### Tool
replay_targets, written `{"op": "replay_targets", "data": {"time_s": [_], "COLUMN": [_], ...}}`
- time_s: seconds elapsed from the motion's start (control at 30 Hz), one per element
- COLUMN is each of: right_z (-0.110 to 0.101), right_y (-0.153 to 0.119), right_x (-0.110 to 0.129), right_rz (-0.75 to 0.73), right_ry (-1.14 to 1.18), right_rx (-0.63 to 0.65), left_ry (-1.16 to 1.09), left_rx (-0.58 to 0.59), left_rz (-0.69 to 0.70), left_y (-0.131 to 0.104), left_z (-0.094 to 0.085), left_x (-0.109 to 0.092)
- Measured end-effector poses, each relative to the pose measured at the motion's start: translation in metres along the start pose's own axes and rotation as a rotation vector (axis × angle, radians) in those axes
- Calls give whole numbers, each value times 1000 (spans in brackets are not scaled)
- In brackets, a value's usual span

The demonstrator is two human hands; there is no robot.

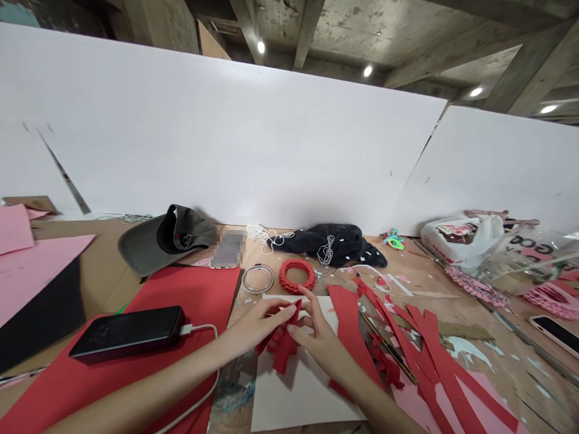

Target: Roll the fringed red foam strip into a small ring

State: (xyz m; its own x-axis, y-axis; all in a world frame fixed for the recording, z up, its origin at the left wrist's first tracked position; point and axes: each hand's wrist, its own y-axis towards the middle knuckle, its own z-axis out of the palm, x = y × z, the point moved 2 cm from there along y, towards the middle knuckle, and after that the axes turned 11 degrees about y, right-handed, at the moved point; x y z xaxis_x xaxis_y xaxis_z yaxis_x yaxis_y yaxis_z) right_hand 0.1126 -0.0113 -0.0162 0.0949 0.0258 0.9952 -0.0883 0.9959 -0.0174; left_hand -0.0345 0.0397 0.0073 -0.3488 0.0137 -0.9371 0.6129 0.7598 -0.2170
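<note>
Our left hand (268, 317) pinches folded red paper (281, 355) between thumb and fingers; our right hand (320, 337), fingers curled, grips it too, over a white sheet (289, 407). From there we see red strips (431, 333) at three o'clock, a black power bank (129, 331) at nine, a red ring (283, 278) at twelve, a grey cap (147, 244) at ten, black cloth (346, 241) at one, and white boards (253, 144) beyond.
</note>
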Motion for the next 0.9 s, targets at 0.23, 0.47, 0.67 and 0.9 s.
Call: {"op": "replay_targets", "data": {"time_s": [0.23, 0.47, 0.67, 0.9], "right_z": [3, 5, -2, -28], "right_y": [0, -3, 0, 11], "right_x": [7, 2, 1, 1], "right_rz": [-4, -85, -76, -139], "right_ry": [64, -37, -87, -355], "right_rx": [31, 30, -4, -65], "left_ry": [71, 100, 16, -193], "left_rx": [-37, -65, -39, 19], "left_rz": [96, 106, 62, -130], "left_y": [-1, -2, 2, 8], "left_z": [-1, 1, -1, -8], "left_x": [-5, -4, 2, 10]}}
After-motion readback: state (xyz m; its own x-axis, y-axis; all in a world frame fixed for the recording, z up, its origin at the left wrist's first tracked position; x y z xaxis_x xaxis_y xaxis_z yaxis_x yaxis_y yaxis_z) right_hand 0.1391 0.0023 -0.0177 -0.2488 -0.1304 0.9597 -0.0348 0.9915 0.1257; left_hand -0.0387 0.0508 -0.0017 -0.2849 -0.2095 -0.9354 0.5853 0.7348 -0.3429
